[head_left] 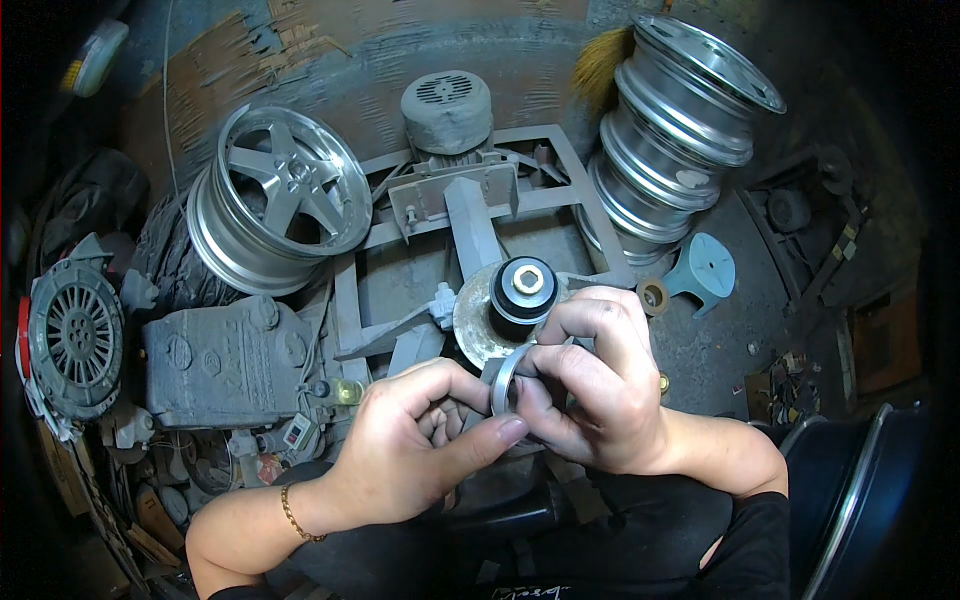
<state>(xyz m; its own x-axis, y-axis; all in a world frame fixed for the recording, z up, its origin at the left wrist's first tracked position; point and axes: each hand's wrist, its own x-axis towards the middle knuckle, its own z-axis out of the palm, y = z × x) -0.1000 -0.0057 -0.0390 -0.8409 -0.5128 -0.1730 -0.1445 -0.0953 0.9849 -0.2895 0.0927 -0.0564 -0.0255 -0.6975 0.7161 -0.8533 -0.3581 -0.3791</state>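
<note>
Between my two hands, low in front of the machine, is a narrow grey ring (503, 382) with a smooth outer band. My left hand (405, 435) is closed, its thumb and fingers against the ring's near left side. My right hand (600, 390) pinches the ring's right side with curled fingers, which hide part of it. Just beyond the fingers stands a black round spindle head (524, 298) with a hexagonal fitting on top. A worn metal disc (472, 325) sits behind and beside that head.
A dusty motor (447, 112) is mounted on a grey steel frame (575, 190) ahead. A spoked wheel rim (285, 185) leans at left; stacked rims (665, 150) stand at right near a light blue stool (708, 265). A dusty tank-like casing (225, 350) lies left.
</note>
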